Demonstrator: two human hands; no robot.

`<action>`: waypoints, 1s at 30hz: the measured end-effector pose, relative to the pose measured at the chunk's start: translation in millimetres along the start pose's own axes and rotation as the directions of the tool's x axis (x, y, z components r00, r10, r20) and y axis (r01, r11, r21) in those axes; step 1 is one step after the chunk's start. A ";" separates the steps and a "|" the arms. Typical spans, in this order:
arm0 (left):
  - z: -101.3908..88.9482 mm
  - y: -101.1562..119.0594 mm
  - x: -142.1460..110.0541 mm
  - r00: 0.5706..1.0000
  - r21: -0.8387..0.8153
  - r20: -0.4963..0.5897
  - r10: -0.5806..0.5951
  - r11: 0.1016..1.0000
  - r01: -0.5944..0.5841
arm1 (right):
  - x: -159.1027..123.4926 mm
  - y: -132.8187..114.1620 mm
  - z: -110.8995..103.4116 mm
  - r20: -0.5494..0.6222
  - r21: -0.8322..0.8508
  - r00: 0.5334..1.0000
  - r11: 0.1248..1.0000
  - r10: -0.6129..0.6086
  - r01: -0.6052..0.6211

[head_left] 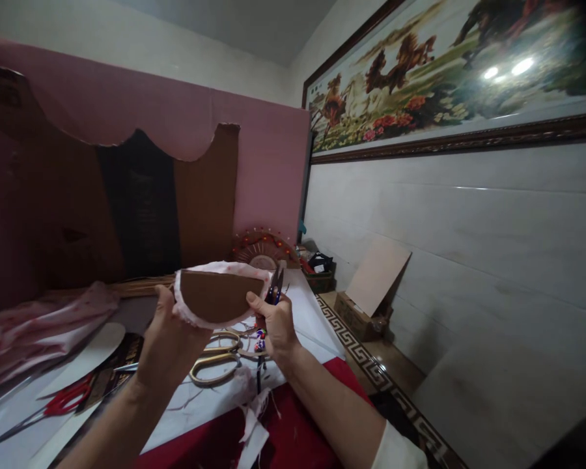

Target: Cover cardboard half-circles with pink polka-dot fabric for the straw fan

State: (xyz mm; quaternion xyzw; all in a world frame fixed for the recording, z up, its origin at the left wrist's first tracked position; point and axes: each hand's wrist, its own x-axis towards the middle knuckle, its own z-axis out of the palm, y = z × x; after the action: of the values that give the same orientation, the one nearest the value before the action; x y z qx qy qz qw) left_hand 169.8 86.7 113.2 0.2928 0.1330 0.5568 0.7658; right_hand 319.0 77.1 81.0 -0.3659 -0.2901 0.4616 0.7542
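Observation:
A half-round piece of brown cardboard [222, 294], edged with pale pink cloth [217, 267], is held up above the table. My left hand [168, 342] grips its left end, thumb raised at the edge. At the right end, my right hand [278, 326] pinches the piece with its thumb on the cardboard. Small thread snips [275, 286] with dark blades pointing up are also in my right hand. Below the piece lie large scissors with gold handles [215, 370]. Cloth scraps [254, 426] lie near the table's front.
Red-handled scissors [71, 397] lie at the left beside a white curved cutout [90, 355] and rumpled pink cloth [43, 332]. A cut cardboard panel [205, 195] stands behind, before a pink board [273, 169]. A pin-studded fan shape [264, 247] leans there. Red cloth [317, 430] covers the near edge.

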 end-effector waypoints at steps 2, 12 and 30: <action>-5.4 -2.3 -3.4 0.996 0.005 -0.088 -0.020 1.000 0.021 | -1.5 10.6 -2.9 -0.019 -0.072 0.997 0.994 -0.080 0.078; -20.5 -14.4 -9.4 0.983 0.198 -0.177 0.055 0.980 -0.019 | -5.7 29.9 -15.1 0.108 -0.208 0.982 0.962 -0.156 0.175; -27.2 -20.3 -7.8 0.969 0.352 -0.210 0.132 0.935 -0.051 | -10.1 36.8 -8.4 -0.077 -0.002 0.992 0.995 0.099 -0.100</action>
State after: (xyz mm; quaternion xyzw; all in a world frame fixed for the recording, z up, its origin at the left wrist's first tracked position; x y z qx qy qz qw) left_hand 168.4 83.3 78.5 0.3616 0.3022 0.5903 0.6554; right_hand 303.6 76.8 45.1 -0.3997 -0.2438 0.4833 0.7398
